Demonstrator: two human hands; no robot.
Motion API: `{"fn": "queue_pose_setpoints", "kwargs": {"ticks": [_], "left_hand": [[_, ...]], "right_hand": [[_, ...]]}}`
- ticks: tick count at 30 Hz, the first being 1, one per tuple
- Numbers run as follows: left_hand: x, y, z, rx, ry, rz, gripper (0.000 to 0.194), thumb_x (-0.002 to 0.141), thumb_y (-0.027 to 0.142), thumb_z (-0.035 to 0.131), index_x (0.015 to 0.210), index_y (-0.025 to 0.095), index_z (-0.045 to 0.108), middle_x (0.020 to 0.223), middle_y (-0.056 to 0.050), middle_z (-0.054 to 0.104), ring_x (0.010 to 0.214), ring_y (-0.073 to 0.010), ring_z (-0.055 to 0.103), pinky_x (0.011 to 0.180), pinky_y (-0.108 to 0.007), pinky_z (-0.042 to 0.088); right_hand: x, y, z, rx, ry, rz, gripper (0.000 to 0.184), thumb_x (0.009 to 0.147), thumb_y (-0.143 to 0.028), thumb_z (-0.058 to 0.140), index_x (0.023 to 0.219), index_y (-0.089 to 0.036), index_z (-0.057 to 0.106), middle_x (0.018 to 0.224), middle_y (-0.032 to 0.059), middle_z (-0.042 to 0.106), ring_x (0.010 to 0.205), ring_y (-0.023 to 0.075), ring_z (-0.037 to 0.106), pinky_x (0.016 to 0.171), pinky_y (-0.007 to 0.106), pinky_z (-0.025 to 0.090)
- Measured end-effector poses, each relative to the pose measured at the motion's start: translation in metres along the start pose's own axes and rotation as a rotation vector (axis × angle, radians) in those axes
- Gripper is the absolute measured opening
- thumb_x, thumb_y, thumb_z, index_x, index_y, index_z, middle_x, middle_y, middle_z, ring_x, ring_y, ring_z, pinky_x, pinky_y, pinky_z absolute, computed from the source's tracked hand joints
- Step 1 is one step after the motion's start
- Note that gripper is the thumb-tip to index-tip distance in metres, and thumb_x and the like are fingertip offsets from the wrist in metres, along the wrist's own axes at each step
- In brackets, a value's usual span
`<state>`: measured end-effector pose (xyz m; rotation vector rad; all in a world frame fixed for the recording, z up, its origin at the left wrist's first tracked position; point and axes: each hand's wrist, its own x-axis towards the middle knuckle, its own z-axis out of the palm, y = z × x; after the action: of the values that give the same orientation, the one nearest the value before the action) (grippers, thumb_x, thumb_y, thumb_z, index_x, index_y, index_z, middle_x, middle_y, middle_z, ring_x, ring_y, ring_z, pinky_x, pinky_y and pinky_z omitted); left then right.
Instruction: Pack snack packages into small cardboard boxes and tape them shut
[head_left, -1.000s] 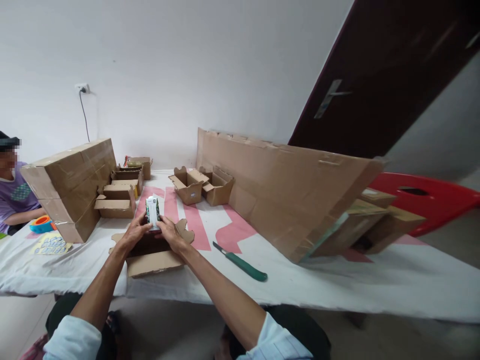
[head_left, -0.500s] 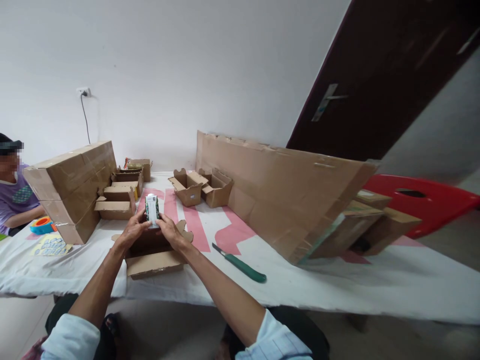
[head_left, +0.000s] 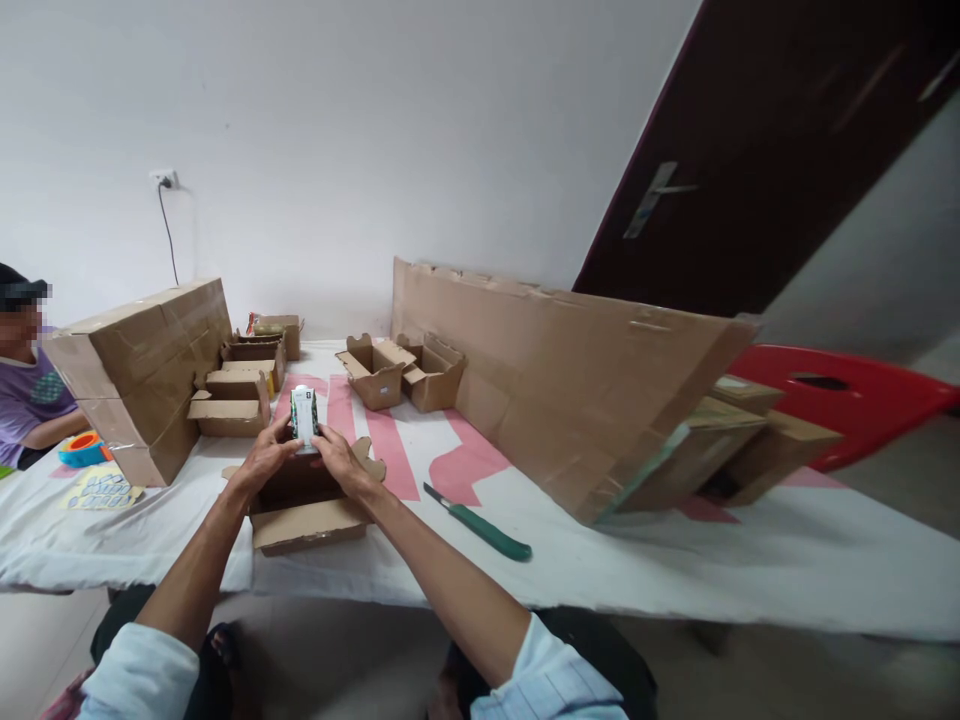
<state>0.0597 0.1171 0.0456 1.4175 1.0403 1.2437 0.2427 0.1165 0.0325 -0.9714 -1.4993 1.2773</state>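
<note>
Both my hands grip a small white and green carton (head_left: 304,413), held upright over an open brown cardboard box (head_left: 307,505) near the table's front edge. My left hand (head_left: 262,462) is closed on the carton's left side. My right hand (head_left: 337,462) is closed on its right side. The box's flaps lie open around my hands.
A green-handled knife (head_left: 480,523) lies right of the box on the white and pink cloth (head_left: 675,560). Long cardboard cartons (head_left: 570,380) (head_left: 142,360) flank several small open boxes (head_left: 397,372). A person in purple (head_left: 26,390) sits at the left by an orange tape roll (head_left: 82,447).
The carton has sunk slightly toward the open box; both hands stay closed on it.
</note>
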Motion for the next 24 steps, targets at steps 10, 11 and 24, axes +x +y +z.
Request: {"fn": "queue_pose_setpoints", "kwargs": {"ticks": [10,11,24], "left_hand": [[-0.012,0.02,-0.007,0.026,0.05,0.182,0.082,0.068,0.037,0.099,0.143,0.019,0.072,0.133,-0.013,0.078,0.123,-0.035,0.071,0.105,-0.044,0.057],[-0.015,0.026,-0.014,0.017,0.092,0.199,0.082,0.067,0.036,0.1,0.143,0.02,0.072,0.135,-0.012,0.077,0.124,-0.0352,0.071,0.106,-0.044,0.058],[-0.062,-0.017,-0.12,-0.164,0.533,-0.033,0.066,0.049,0.039,0.103,0.106,0.017,0.076,0.1,-0.006,0.081,0.087,-0.0256,0.076,0.083,-0.043,0.064]], "right_hand": [[-0.033,-0.008,-0.006,-0.299,-0.051,-0.371,0.049,0.103,-0.03,0.054,0.151,-0.024,0.06,0.141,0.0107,0.071,0.123,0.0257,0.067,0.112,0.043,0.052],[-0.041,-0.007,-0.009,-0.406,-0.091,-0.422,0.048,0.104,-0.031,0.056,0.15,-0.021,0.061,0.142,0.0129,0.07,0.125,0.0271,0.066,0.113,0.045,0.051],[-0.107,0.036,-0.032,-1.131,-0.261,-0.503,0.028,0.095,-0.044,0.086,0.1,-0.021,0.071,0.099,0.0058,0.076,0.094,0.0258,0.068,0.086,0.037,0.046]]}}
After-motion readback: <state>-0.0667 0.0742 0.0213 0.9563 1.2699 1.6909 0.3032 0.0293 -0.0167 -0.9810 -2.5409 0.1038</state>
